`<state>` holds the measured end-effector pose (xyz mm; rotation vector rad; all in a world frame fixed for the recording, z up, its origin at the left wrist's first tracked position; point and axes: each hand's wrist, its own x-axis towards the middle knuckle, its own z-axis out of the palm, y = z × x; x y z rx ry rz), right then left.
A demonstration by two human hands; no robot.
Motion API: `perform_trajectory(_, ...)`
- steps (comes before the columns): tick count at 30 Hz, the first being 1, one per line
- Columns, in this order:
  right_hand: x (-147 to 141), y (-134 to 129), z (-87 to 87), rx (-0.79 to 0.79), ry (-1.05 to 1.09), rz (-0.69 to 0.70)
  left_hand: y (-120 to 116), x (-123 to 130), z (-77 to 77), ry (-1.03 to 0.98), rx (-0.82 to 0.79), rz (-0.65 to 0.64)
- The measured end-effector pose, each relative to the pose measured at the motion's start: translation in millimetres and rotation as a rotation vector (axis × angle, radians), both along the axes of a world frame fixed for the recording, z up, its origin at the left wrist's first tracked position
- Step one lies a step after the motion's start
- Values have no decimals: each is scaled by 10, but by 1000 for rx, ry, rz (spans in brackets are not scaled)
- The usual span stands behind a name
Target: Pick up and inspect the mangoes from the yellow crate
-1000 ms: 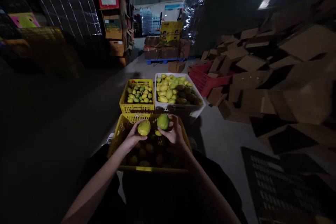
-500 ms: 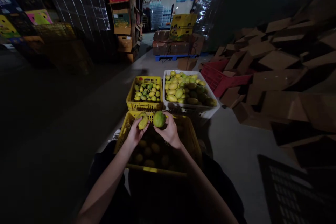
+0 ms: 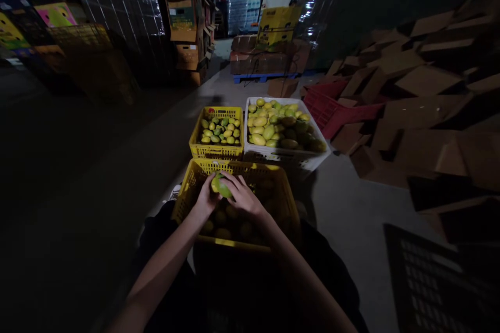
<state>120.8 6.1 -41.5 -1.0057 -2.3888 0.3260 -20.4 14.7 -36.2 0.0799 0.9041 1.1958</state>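
Above the large yellow crate (image 3: 239, 244) both of my hands meet around a green and yellow mango (image 3: 222, 186). My left hand (image 3: 207, 198) is closed on its left side, where the skin looks yellower. From above and the right, my right hand (image 3: 242, 195) wraps its fingers over the green side. Whether a second mango is hidden between the hands I cannot tell. Below them, more round yellowish fruit (image 3: 223, 233) lies in shadow at the bottom of the crate.
A smaller yellow crate (image 3: 216, 153) and a white crate (image 3: 281, 154), both holding green and yellow mangoes, stand just beyond. To the right are a red crate (image 3: 332, 117) and heaped cardboard boxes (image 3: 422, 145). Stacked cartons (image 3: 186, 57) rise at the back left.
My hands were apart, with a yellow mango in the left and a rounder green one in the right. They have come together, the right hand moving left and turning over the fruit.
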Motion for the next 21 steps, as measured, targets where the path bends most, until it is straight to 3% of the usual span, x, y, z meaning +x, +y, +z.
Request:
perform_trajectory(4,-32,-18,-83,-19,97,-57,-16,3,-41,-7,21,5)
perform_trajectory(8,-42,-9,-136,-99,355,-150,-4,-22,-31,-10,71,-1)
perform_trajectory(15,-40,22,-172,-476,844,-175,-59,-45,102,-13,125,-27)
perform_trajectory(21,10,-16,-170,-672,933,-185,-65,-45,178,167,295,-14)
